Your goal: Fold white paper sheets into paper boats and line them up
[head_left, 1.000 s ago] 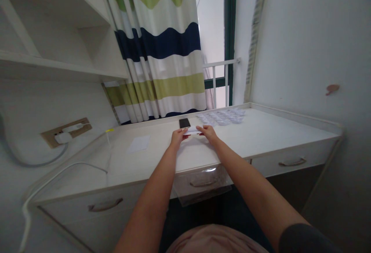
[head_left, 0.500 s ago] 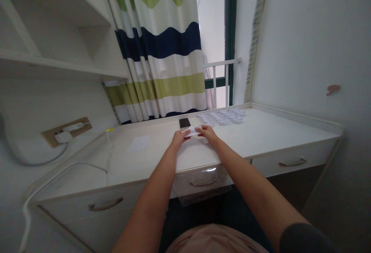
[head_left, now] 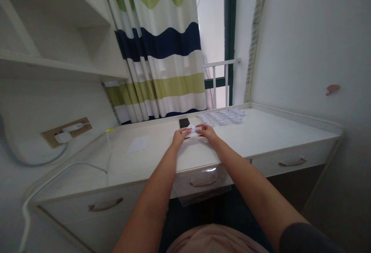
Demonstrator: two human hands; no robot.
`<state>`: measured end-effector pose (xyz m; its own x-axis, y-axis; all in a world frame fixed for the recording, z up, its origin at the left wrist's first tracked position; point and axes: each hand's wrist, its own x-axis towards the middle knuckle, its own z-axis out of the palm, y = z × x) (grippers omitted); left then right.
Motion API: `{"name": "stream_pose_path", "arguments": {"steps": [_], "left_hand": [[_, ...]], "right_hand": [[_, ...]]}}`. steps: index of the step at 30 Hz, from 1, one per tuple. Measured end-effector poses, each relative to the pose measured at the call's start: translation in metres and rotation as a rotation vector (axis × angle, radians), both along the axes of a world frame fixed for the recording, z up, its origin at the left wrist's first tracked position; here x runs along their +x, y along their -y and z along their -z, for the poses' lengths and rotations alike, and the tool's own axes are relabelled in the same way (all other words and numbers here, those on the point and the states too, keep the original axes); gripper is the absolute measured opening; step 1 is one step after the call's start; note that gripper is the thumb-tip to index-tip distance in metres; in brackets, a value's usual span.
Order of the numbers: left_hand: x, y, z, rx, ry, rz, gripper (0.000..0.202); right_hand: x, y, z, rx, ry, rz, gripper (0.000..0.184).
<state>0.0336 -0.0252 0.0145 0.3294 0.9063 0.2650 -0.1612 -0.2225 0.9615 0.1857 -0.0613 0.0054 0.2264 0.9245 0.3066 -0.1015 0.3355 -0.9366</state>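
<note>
A small folded piece of white paper [head_left: 193, 131] is held between both hands, just above the desk top. My left hand [head_left: 180, 137] pinches its left end, with the thumb on the near face. Its right end is gripped by my right hand [head_left: 208, 131], the thumb and forefinger closed on it. A peak of paper stands up between the two thumbs. Right behind the paper lies a dark phone [head_left: 184, 123]. Several folded white paper pieces [head_left: 224, 116] are laid in rows behind my right hand. The fingers under the paper are partly hidden.
A flat white sheet [head_left: 139, 143] lies on the white desk [head_left: 162, 160] to the left. A white cable [head_left: 84, 163] runs over the desk's left end from near a wall socket [head_left: 66, 131]. A striped curtain [head_left: 171, 67] hangs behind the desk.
The paper between my hands has shifted shape: a raised point now shows in its middle and more of its face is visible. Both hands have stayed almost in place.
</note>
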Motion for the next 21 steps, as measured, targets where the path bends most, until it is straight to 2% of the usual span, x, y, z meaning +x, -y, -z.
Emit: {"name": "stream_pose_path", "arguments": {"steps": [4, 8, 14, 21], "left_hand": [[-0.0011, 0.0009, -0.0008, 0.030, 0.019, 0.009, 0.039], [-0.0025, 0.0025, -0.0023, 0.011, 0.060, 0.029, 0.048], [-0.0030, 0.0044, -0.0046, -0.020, 0.099, 0.043, 0.048], [-0.0025, 0.0062, -0.0068, -0.084, 0.176, 0.107, 0.045]], "right_hand": [[0.0003, 0.0009, -0.0002, -0.019, -0.036, -0.002, 0.029], [-0.0010, 0.0053, -0.0041, -0.052, -0.111, -0.072, 0.025], [0.0001, 0.0050, -0.0067, -0.053, -0.190, -0.170, 0.013], [0.0030, 0.0002, -0.0037, -0.013, -0.222, -0.218, 0.015]]}}
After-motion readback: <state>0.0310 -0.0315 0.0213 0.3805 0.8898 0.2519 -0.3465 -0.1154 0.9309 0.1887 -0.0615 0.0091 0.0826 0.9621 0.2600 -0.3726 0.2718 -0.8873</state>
